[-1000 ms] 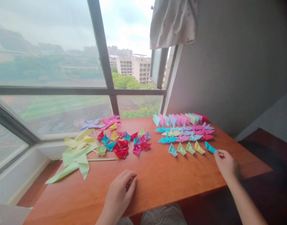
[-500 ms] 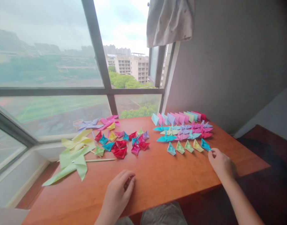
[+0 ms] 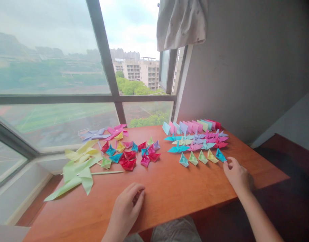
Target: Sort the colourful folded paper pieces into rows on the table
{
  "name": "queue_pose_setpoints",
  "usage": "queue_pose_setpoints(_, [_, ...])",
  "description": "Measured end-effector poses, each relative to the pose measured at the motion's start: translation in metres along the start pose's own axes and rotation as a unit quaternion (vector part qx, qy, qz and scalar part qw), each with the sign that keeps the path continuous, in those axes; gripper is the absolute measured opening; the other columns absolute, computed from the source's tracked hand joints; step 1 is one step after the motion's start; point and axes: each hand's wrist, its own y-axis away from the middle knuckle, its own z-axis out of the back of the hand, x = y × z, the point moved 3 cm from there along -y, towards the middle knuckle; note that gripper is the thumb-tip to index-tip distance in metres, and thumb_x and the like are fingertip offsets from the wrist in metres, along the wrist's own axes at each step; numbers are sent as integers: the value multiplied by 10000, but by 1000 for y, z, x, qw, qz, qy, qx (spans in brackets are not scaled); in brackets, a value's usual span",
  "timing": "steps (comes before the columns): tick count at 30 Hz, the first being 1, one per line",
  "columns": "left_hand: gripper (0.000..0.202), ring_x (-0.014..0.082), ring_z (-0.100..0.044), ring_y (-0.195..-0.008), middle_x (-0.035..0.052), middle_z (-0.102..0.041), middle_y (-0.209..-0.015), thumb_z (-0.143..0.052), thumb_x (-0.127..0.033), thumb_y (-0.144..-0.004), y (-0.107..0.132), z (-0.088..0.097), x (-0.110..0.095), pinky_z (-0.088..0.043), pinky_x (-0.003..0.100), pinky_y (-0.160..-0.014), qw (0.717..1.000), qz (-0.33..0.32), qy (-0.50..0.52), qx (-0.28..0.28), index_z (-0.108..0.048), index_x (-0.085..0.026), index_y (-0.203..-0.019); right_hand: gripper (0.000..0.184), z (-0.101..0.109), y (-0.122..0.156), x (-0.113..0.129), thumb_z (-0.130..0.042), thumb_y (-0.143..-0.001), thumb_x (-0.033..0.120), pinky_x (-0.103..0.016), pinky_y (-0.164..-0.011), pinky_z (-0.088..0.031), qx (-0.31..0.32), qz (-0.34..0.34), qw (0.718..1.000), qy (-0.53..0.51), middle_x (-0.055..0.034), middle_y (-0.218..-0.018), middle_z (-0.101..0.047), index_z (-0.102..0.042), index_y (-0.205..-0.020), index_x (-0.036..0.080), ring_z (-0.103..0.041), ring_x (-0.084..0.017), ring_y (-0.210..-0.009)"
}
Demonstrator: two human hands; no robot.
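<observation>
My right hand (image 3: 237, 175) rests on the wooden table (image 3: 184, 191), its loosely bent fingertips just beside the right tip of a blue folded paper piece (image 3: 220, 155). That piece ends a short row of small folded pieces (image 3: 198, 157). Nothing is between the fingers. My left hand (image 3: 126, 210) lies cupped, palm down, near the table's front edge, fingers bent together; whatever is under them is hidden. A cluster of small red, blue, pink and yellow folded shapes (image 3: 130, 154) lies beyond it.
Rows of paper cranes (image 3: 197, 143) and upright folded pieces (image 3: 192, 127) fill the back right. Large green and yellow pinwheels (image 3: 78, 168) overhang the left edge, with purple and pink ones (image 3: 104, 132) by the window. A grey wall bounds the right.
My right hand slid the blue piece left into line with the row, and its fingers have come off the tip. The view shifted slightly. My left hand stayed put.
</observation>
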Motion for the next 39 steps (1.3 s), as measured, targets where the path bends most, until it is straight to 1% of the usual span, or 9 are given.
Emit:
queue_pose_setpoints(14, [161, 156, -624, -626, 35, -661, -792, -486, -236, -903, 0, 1, -1, -490, 236, -603, 1000, 1, -2, -2, -644, -205, -903, 337, -1, 1, -1, -507, -874, 385, -283, -529, -325, -13, 16, 1000, -21, -79, -799, -717, -642, -1132, 215, -610, -196, -604])
queue_pose_setpoints(16, [162, 157, -623, -630, 34, -660, -789, -488, -237, -903, 0, 1, -2, -489, 237, -607, 1000, 2, -1, -2, -647, -207, -901, 356, 3, 2, -1, -505, -875, 400, -283, -540, -335, -39, 17, 998, -36, -78, -835, -727, -643, -1144, 212, -619, -200, -626])
queue_pose_setpoints(20, [163, 158, -619, -629, 32, -658, -773, -491, -246, -902, -2, 0, -2, -487, 242, -610, 1000, 7, 0, -9, -648, -203, -898, 367, 14, 10, 7, -481, -880, 390, -288, -600, -396, -137, 33, 986, -88, -87, -870, -737, -676, -1111, 182, -657, -222, -716])
queue_pose_setpoints(22, [168, 155, -619, -624, 29, -659, -766, -486, -251, -903, -4, 1, -1, -488, 242, -605, 1000, 14, 4, -17, -645, -197, -910, 374, 19, 20, 21, -470, -887, 391, -289, -632, -429, -165, 57, 976, -127, -103, -842, -737, -696, -1067, 152, -670, -226, -729])
queue_pose_setpoints(25, [181, 154, -629, -623, 27, -678, -788, -478, -265, -904, -10, 7, 4, -491, 242, -600, 999, 25, -2, -41, -643, -197, -935, 374, 26, 44, 56, -471, -904, 410, -281, -649, -469, -159, 115, 960, -201, -107, -819, -740, -705, -1016, 141, -678, -210, -701])
queue_pose_setpoints(28, [190, 153, -635, -614, 13, -693, -807, -489, -284, -897, -22, 23, 11, -481, 244, -593, 993, 49, -55, -92, -640, -210, -985, 311, 30, 78, 100, -487, -923, 382, -268, -662, -506, -114, 193, 934, -279, -88, -864, -747, -698, -1001, 168, -682, -187, -692])
queue_pose_setpoints(31, [223, 162, -640, -637, 8, -697, -841, -507, -273, -890, -34, 43, 19, -451, 248, -589, 975, 96, -157, -127, -626, -218, -1071, 245, 31, 110, 138, -476, -941, 303, -259, -684, -535, -51, 274, 900, -334, -62, -898, -745, -687, -1000, 193, -690, -170, -709])
queue_pose_setpoints(34, [234, 176, -654, -720, 38, -694, -962, -498, -257, -906, -42, 55, 25, -432, 249, -595, 958, 128, -235, -103, -622, -213, -1099, 231, 28, 132, 157, -467, -944, 249, -254, -725, -552, -5, 325, 878, -350, -54, -928, -743, -677, -1025, 194, -707, -169, -780])
queue_pose_setpoints(39, [191, 183, -661, -787, 44, -665, -1022, -474, -260, -930, -47, 55, 29, -436, 247, -632, 960, 123, -250, -43, -633, -219, -1029, 242, 22, 139, 161, -454, -947, 227, -282, -802, -557, 26, 355, 874, -330, -58, -969, -743, -686, -1012, 199, -713, -188, -879])
